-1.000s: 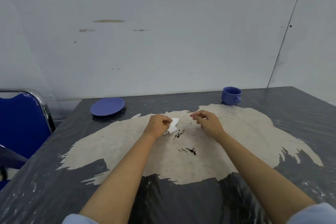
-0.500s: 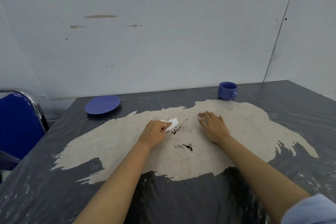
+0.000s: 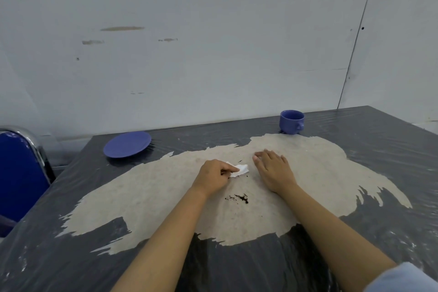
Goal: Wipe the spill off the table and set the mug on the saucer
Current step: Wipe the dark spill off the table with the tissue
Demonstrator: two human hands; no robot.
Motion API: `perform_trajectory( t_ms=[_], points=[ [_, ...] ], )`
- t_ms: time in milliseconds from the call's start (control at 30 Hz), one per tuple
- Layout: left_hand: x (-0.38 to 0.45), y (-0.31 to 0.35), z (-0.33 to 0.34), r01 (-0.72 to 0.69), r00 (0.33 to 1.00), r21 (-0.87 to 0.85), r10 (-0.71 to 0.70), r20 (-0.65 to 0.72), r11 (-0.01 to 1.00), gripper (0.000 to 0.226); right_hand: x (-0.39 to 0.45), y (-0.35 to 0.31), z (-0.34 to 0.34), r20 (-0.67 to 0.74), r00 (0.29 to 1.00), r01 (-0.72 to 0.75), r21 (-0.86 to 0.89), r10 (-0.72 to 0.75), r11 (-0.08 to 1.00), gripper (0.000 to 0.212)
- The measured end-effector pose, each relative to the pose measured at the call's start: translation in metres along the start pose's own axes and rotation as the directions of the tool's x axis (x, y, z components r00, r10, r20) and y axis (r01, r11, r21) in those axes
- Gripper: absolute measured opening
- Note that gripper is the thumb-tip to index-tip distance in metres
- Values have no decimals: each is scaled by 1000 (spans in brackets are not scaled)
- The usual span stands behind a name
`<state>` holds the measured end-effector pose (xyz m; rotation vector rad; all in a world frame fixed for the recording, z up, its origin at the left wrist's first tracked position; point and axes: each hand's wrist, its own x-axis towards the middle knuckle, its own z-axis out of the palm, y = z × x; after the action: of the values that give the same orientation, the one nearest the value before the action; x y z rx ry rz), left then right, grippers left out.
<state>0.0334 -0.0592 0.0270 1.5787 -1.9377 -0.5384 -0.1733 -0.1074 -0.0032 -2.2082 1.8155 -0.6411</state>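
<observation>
The left hand point(image 3: 214, 179) pinches a small white tissue point(image 3: 240, 170) between thumb and curled fingers and holds it down on the pale worn patch in the middle of the worktop point(image 3: 379, 149). The right hand point(image 3: 272, 169) lies flat just beside it, palm down, fingers straight and close together, holding nothing.

The spill point(image 3: 239, 198) is a scatter of dark specks on the pale patch, a little nearer the front edge than the tissue and between the two forearms; a few more specks show at the tissue's lower edge. It is not yet wiped.

The tissue looks thin, soft and very light. It will likely crumple and tear if dragged hard, so it is best kept bunched under the fingertips and pressed flat as it sweeps toward the front edge over the specks.

The mug point(image 3: 291, 121) stands upright near the far edge, toward the right corner, its handle turned to the right. The saucer point(image 3: 128, 144) sits near the far left corner, well apart from the mug. Both look like glazed ceramic: stiff, smooth, rather slippery and breakable. The mug is probably best taken by its handle or around its body, then lowered gently onto the saucer's centre.
</observation>
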Motion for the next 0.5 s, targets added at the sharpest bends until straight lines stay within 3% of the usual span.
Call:
perform_trajectory(
  t_ms=[100,233,400,500],
  points=[
    [4,-6,-8,47,995,-149,-59,-77,988,31,0,0,-1,5,1000,12,-4,-12,1000,53],
    [14,-21,-25,127,910,-289,-227,-347,949,30,-1,0,-2,8,1000,19,-2,-19,1000,55],
    [25,-37,-25,195,942,-200,-240,-235,960,31,-2,-1,-3,-3,1000,18,-8,-18,1000,54],
    [31,-38,-20,165,968,-99,-180,-176,981,33,-1,-2,-3,-11,1000,21,-13,-21,1000,53]
  ],
)
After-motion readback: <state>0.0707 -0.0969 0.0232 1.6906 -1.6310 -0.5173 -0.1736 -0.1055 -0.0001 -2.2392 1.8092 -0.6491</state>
